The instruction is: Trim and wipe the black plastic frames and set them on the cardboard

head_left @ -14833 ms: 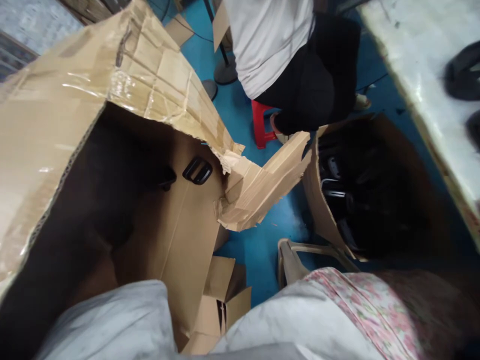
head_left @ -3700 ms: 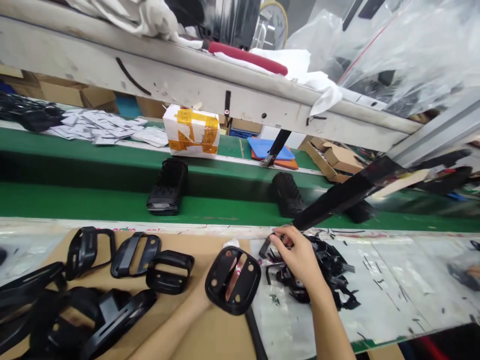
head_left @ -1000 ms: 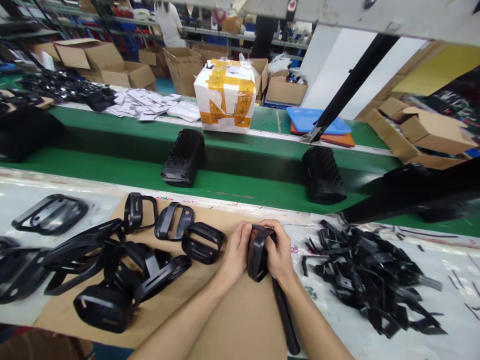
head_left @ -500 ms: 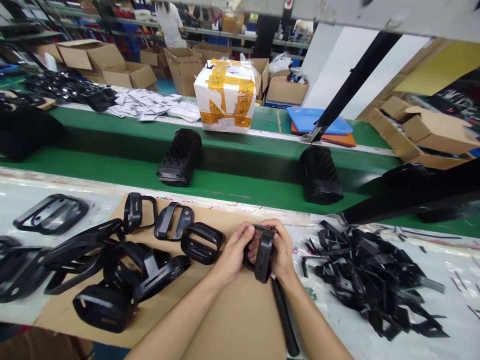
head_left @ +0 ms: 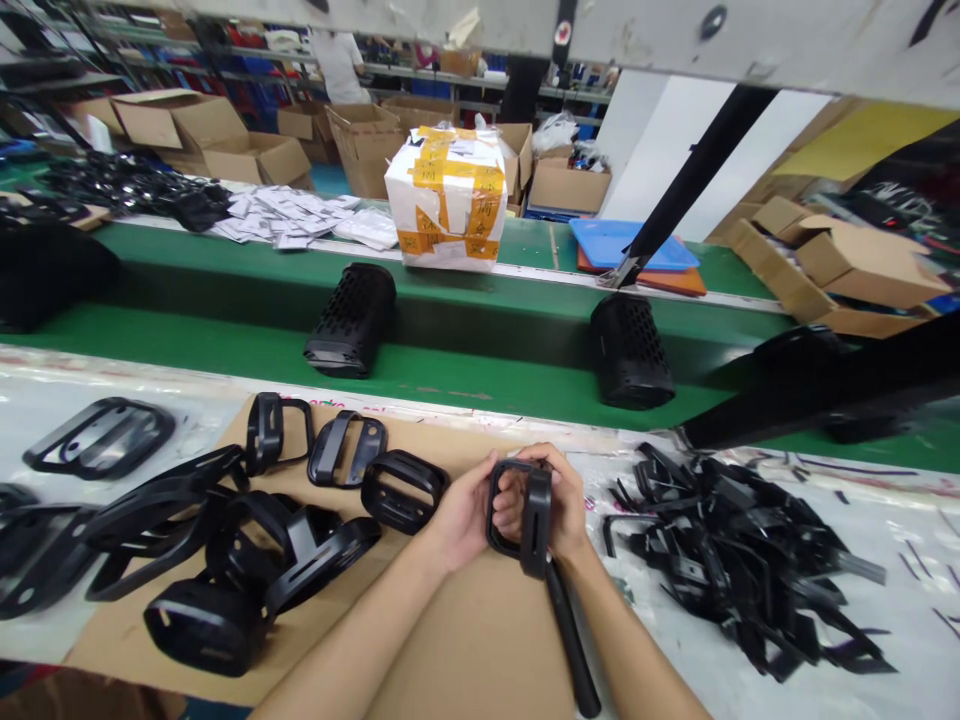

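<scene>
Between my two hands is a black plastic frame [head_left: 535, 522] with a slotted crossbar, raised just above the cardboard sheet [head_left: 465, 640]. My left hand [head_left: 466, 512] grips its left side, fingers curled behind the opening. On the other side, my right hand [head_left: 564, 495] is closed around the right edge. Under my right wrist lies a black rod-like handle [head_left: 571, 640]; its far end is hidden. Left of my hands, a similar black frame [head_left: 405, 490] rests on the cardboard, with several more frames [head_left: 217, 620] heaped farther left.
A pile of black plastic strips [head_left: 742, 560] covers the bench at right. Beyond the bench runs a green conveyor belt [head_left: 465, 360] carrying two perforated black housings [head_left: 352, 320]. Behind it stand a taped white box [head_left: 450, 200] and a blue tray [head_left: 634, 245]. A dark post [head_left: 697, 180] rises at right.
The black frame has turned slightly in my hands, so its opening and crossbar face me more. Both hands keep hold of it. The camera view has tilted a little.
</scene>
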The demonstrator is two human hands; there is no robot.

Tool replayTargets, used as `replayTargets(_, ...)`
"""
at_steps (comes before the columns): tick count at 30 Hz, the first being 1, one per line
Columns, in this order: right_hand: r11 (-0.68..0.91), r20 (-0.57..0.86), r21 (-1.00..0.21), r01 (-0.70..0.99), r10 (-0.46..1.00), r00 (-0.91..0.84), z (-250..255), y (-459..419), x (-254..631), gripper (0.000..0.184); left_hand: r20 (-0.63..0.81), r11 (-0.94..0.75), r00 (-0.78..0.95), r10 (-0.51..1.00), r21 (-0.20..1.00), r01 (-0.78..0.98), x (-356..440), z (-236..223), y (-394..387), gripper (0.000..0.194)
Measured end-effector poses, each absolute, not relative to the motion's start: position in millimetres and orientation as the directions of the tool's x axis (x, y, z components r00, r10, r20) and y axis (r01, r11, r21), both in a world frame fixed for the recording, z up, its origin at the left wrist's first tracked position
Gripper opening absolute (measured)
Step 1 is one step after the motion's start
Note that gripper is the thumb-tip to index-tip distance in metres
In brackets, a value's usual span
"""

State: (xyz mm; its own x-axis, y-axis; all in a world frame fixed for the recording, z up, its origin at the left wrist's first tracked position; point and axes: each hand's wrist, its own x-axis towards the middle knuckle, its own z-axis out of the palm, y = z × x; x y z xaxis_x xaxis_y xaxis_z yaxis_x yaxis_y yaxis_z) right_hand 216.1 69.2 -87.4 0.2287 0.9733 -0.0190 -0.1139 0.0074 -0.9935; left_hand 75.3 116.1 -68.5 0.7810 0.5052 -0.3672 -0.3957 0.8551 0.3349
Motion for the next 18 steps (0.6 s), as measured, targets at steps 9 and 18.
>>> replayTargets(9,0.051,0.003,-0.978,-0.200,0.972,0.236,-87,72,219,0.066,-0.293,0.792,0.743,0.602,0.338,-0.508,78,-68,106,0.042)
replayTargets(18,0.099,-0.008,-0.884,-0.456,0.974,0.225,-77,76,222,0.042,-0.350,0.713,0.661,0.664,0.564,-0.417,83,-66,105,0.058)
